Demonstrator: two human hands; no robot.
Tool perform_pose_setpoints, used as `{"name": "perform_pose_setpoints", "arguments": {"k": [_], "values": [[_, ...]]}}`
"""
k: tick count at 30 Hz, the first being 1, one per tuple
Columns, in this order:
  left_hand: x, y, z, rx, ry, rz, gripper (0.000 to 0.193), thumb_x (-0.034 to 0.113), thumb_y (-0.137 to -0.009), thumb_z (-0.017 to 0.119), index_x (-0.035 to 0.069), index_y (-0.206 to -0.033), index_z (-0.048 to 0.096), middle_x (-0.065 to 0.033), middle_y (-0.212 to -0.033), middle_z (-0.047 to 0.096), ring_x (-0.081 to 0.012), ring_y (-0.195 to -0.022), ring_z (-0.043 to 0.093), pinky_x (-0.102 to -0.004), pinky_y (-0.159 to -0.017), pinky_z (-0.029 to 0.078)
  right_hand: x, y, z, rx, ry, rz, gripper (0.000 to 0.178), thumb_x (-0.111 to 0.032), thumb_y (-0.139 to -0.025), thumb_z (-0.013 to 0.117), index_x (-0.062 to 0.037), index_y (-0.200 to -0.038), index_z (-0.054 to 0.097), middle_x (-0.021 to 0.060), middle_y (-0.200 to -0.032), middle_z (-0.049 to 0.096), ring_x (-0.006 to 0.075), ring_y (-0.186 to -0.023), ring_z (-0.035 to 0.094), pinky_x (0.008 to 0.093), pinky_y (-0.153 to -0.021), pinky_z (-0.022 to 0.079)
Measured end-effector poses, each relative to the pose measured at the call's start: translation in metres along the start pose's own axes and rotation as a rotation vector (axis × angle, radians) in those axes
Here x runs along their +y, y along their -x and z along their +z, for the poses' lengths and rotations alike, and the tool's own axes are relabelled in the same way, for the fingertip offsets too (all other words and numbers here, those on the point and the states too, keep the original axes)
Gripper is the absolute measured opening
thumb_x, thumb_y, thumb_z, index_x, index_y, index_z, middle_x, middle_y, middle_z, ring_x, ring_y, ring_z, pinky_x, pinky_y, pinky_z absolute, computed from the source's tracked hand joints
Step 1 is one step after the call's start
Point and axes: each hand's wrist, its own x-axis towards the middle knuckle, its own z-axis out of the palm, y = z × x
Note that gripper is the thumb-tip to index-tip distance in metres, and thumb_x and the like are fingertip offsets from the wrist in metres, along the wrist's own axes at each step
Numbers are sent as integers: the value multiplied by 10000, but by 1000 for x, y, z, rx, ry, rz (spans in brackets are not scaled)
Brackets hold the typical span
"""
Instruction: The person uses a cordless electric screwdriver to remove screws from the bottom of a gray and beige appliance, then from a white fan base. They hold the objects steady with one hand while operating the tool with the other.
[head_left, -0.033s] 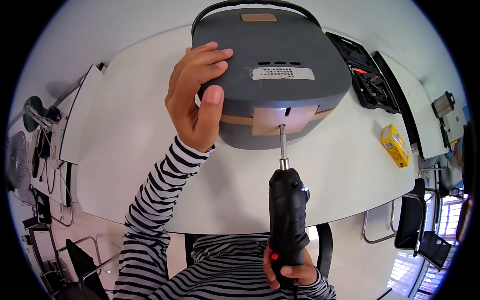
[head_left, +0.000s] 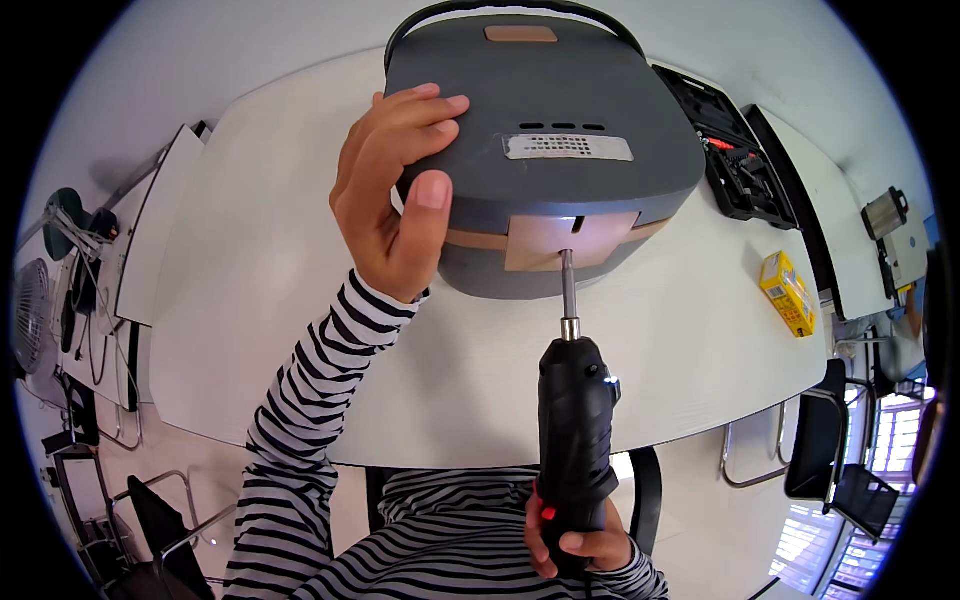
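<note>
A dark grey rice cooker (head_left: 555, 85) with a black carry handle stands at the far side of the white table (head_left: 300, 200). My left hand (head_left: 400, 195) grips its left side, fingers bent over the lid and thumb against the near edge. In my right hand (head_left: 580, 540) is a black cordless electric screwdriver (head_left: 577, 420) with a red switch, its handle wrapped by my fingers. The long metal bit points away from me, and its tip meets a screw hole in the cooker's copper-coloured panel (head_left: 535, 243). Whether a screw sits there is hidden.
An open black tool case (head_left: 750, 180) with bits and a red-handled tool lies at the right of the table. Nearer is a small yellow box (head_left: 788, 293). Black chairs (head_left: 815, 440) stand beyond the table on the right, and a fan (head_left: 32, 315) is at far left.
</note>
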Motion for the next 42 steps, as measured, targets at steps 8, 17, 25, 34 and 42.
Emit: {"name": "perform_pose_setpoints", "arguments": {"k": [8,17,25,34,42], "values": [[8,-4,6,53,-41,12,188,60,-646,575,18,-829,565,-104,-870,627,-263,-894,566,-394,-864,390,1,5,-2,30,-91,51,458,-190,-630,598,53,-952,382,152,-657,495,193,-482,499,316,-489,447],[17,0,3,131,28,-60,160,146,-708,573,16,-755,494,-125,-723,518,-209,-660,491,-295,-594,417,14,-1,-19,-186,-174,9,436,-227,-680,598,10,-964,368,140,-691,515,198,-517,533,321,-536,470],[17,-4,3,108,-8,-57,136,119,-701,561,45,-710,447,-61,-627,434,-176,-580,410,-291,-529,368,15,-6,-16,-204,-188,-26,418,-241,-695,591,-5,-968,380,126,-686,511,187,-514,538,321,-509,476],[-2,0,23,260,147,47,127,113,-701,559,33,-743,470,-73,-635,450,-177,-566,403,-288,-528,372,15,-7,-19,-264,-212,5,420,-241,-691,594,-36,-985,376,109,-721,519,183,-542,549,321,-538,462],[4,-7,2,48,0,141,63,46,-704,505,4,-726,463,-75,-627,448,-165,-554,385,-290,-544,393,16,-10,-18,-249,-221,54,420,-227,-674,599,-35,-974,376,102,-701,517,180,-534,535,315,-558,458]]}}
